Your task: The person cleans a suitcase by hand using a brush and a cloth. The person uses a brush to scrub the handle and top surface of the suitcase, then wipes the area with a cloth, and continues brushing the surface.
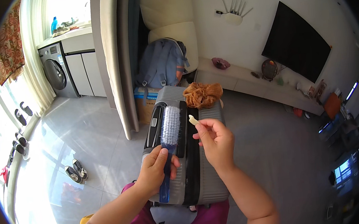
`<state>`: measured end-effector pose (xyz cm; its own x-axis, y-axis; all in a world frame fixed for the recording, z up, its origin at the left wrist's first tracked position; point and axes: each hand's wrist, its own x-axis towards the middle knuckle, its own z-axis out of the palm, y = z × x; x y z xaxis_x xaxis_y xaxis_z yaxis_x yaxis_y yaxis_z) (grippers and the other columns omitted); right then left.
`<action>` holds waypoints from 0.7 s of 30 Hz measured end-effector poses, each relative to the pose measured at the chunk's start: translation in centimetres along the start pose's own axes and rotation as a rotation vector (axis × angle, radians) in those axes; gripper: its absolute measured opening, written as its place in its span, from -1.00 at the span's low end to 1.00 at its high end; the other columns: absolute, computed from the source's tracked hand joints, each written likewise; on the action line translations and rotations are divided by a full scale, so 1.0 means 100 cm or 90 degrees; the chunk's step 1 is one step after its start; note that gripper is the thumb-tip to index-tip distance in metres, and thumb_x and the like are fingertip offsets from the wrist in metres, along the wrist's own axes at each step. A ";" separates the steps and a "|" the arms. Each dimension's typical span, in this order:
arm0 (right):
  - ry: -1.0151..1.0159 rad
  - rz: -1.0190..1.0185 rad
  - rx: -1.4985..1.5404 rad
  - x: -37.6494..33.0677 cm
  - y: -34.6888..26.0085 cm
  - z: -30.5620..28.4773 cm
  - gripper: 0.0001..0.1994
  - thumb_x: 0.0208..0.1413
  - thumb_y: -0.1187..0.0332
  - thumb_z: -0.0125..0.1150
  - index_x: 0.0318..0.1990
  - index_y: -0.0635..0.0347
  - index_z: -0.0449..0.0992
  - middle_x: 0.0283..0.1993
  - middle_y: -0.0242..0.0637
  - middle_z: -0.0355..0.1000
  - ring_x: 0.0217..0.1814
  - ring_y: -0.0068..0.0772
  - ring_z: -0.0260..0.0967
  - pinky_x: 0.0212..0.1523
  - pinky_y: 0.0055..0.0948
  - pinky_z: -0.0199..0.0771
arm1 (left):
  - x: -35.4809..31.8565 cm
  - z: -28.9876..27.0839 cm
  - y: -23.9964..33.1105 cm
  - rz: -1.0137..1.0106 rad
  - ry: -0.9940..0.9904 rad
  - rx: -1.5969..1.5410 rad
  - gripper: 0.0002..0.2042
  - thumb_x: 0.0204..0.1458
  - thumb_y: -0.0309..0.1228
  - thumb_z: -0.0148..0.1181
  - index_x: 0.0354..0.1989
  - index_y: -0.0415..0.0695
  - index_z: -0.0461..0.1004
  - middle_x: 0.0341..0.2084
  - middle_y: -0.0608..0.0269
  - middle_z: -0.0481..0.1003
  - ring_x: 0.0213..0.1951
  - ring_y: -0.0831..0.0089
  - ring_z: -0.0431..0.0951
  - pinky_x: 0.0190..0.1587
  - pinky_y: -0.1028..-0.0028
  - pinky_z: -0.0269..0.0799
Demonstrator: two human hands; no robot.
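The near edge of the grey, ribbed, hard-shelled suitcase (212, 182) meets the magenta trousers (211, 221) of the seated person. From its two long edges the glossy grey tiled floor (269, 151) spreads out left and right, giving the elbows room at both sides.

Over the suitcase are two bare hands, one brush and one small piece. The left hand (155, 168) has its fingers curled firmly round the handle of a blue-handled brush with pale bristles (171, 125), thumb along the front; the bristle end points away from the person. The right hand (217, 140) pinches a small cream-coloured piece (193, 120) between thumb and index finger, its tips closed on it and the other fingers loosely bent. The piece is just right of the bristles, apart from them.

At the suitcase's far right corner rests one crinkled, rust-brown, fluffy bundle (203, 95). To the left on the tiles stands one pair of black-and-white shoes (76, 171). Just past the far edge are one cardboard box (147, 114) and one blue-grey fabric backpack (162, 64), bounding the reach forward.
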<state>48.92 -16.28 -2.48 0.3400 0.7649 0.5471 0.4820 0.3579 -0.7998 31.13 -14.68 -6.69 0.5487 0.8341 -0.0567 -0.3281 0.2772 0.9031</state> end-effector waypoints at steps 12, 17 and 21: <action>-0.065 -0.580 -0.445 -0.006 -0.019 -0.018 -0.60 -0.09 0.56 0.23 0.00 0.38 0.46 -0.18 -0.20 0.38 -0.26 -0.26 0.40 -0.26 -0.42 0.49 | -0.035 0.008 0.017 -0.047 -0.095 0.187 -0.74 0.34 -0.28 -0.21 -0.23 -0.21 0.35 -0.58 0.33 0.43 -0.69 0.63 0.35 -0.58 0.61 0.27; -0.064 -0.650 -0.512 -0.031 -0.007 -0.014 -0.62 -0.06 0.53 0.24 -0.02 0.40 0.46 -0.19 -0.17 0.38 -0.26 -0.25 0.39 -0.27 -0.44 0.47 | -0.036 0.007 0.014 -0.092 -0.089 0.191 -0.73 0.33 -0.27 -0.20 -0.22 -0.21 0.35 -0.58 0.34 0.43 -0.69 0.62 0.34 -0.58 0.61 0.26; -0.037 -0.539 -0.576 -0.007 0.010 -0.031 -0.67 -0.01 0.56 0.22 -0.04 0.42 0.46 -0.25 -0.18 0.35 -0.29 -0.28 0.36 -0.30 -0.43 0.46 | -0.038 0.008 0.011 -0.120 -0.104 0.177 -0.73 0.33 -0.26 -0.20 -0.20 -0.20 0.36 -0.57 0.31 0.43 -0.70 0.61 0.33 -0.60 0.59 0.24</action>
<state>51.68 -18.12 -2.94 -0.3752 0.5037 0.7782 0.9240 0.2705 0.2703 29.29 -17.93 -5.14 0.7029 0.6870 -0.1843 -0.0004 0.2595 0.9658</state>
